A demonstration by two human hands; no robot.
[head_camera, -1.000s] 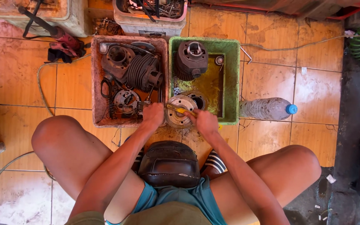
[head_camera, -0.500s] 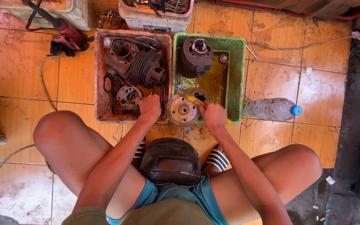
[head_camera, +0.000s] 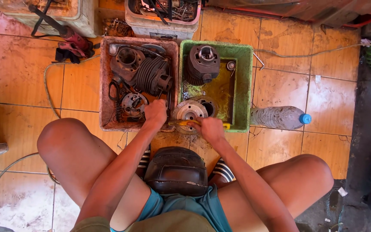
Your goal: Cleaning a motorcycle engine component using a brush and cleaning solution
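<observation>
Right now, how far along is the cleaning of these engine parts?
Looks midway, I'd judge. A finned cylinder already stands in the green tray. In hand: the left hand steadies a round metal disc while the right hand works a yellow-handled tool on it. More dirty parts wait in the red tray.

**Hidden and Cut-Off Areas**

The left hand covers the near-left rim of the round metal disc. The right hand hides most of the yellow tool. The top edge crops the grey bin. Fingertips not discernible.
</observation>
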